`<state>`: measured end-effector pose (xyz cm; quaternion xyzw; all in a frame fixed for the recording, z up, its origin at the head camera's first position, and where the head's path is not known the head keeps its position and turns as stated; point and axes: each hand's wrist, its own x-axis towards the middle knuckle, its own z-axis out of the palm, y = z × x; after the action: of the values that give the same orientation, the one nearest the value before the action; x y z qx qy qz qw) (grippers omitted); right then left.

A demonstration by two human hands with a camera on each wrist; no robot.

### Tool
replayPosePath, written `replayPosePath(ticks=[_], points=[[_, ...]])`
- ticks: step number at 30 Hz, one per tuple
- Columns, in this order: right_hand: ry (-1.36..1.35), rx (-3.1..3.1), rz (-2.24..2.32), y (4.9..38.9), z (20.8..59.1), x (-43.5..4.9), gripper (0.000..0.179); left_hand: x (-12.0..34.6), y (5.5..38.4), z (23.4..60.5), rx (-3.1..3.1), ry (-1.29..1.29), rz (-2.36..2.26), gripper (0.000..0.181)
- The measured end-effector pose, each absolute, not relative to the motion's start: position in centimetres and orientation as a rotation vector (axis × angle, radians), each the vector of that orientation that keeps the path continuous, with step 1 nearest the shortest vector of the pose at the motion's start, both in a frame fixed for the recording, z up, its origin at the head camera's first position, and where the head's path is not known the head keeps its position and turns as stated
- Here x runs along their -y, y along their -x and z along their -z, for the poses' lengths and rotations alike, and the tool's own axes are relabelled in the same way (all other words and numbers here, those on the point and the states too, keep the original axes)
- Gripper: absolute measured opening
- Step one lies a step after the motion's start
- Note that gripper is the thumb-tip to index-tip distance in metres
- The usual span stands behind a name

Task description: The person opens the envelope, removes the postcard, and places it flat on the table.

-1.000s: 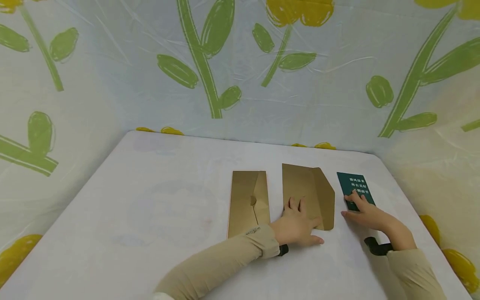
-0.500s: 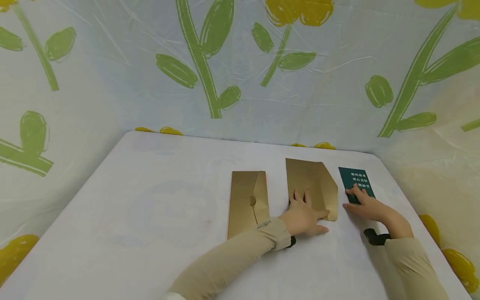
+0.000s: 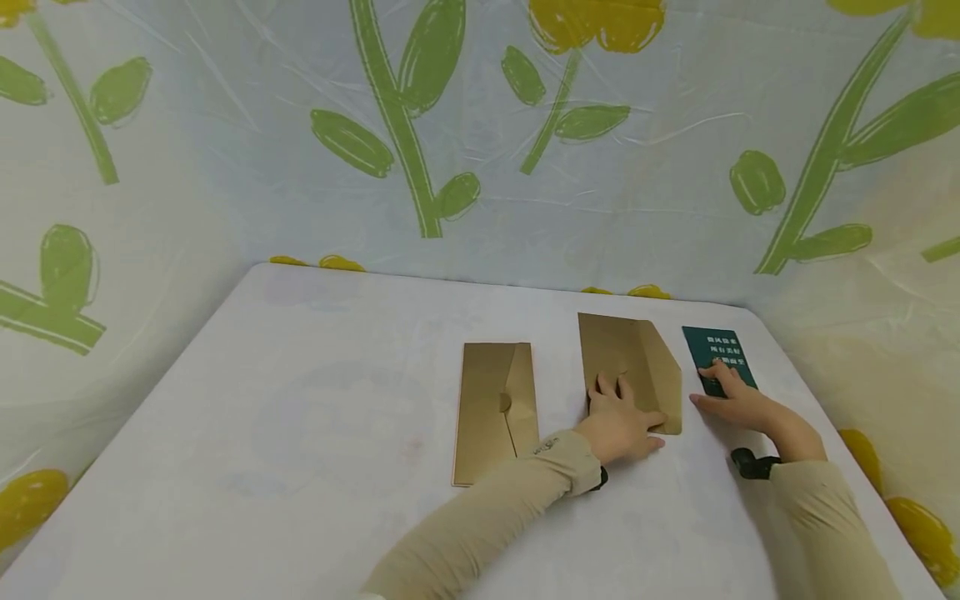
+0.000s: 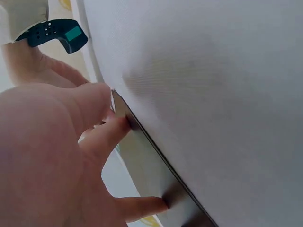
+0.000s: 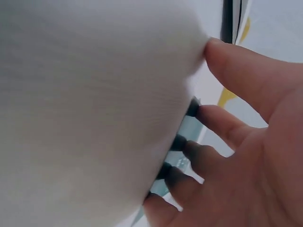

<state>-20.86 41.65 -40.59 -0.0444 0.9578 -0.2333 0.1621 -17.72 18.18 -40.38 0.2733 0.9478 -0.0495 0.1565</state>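
Observation:
My left hand (image 3: 617, 427) rests with spread fingers on a gold envelope (image 3: 611, 337) whose flap (image 3: 663, 375) lies unfolded to the right. In the left wrist view, the fingertips press down on the envelope (image 4: 142, 161) near its edge. To the right, my right hand (image 3: 741, 407) touches a dark green card (image 3: 708, 335) printed with white characters, and covers its lower part. The right wrist view has several fingertips on the card (image 5: 189, 127), while the thumb touches the white surface beside it.
Left of the hands lies a second gold envelope (image 3: 487, 400), its flap folded over, partly overlapped by my left sleeve (image 3: 480, 533). The white tabletop (image 3: 300, 417) reaches back to a flower-patterned sheet (image 3: 285, 167) that rises around it.
Both hands have slid away from the body and slightly right, the gold envelope moving under the left and the green card under the right. The folded envelope has stayed in place.

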Motion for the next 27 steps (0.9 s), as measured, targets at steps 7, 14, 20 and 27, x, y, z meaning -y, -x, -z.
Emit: replayPosePath(ticks=[7,14,20,27], points=[[0.137,-2.839,0.588,20.3,40.1,-41.3,0.072,-17.1,16.6,39.9,-2.744,-0.841,0.179,0.057],[0.131,-2.811,0.537,18.3,40.0,-41.3,0.085,-16.4,14.7,39.0,-2.609,-0.735,0.396,0.063],[0.140,-2.790,0.461,17.7,40.7,-41.2,0.085,-16.5,14.5,39.3,-2.576,-0.719,0.342,0.064],[0.092,-2.757,0.478,18.1,40.5,-42.0,0.083,-17.1,14.8,40.2,-2.641,-0.762,0.246,0.066]])
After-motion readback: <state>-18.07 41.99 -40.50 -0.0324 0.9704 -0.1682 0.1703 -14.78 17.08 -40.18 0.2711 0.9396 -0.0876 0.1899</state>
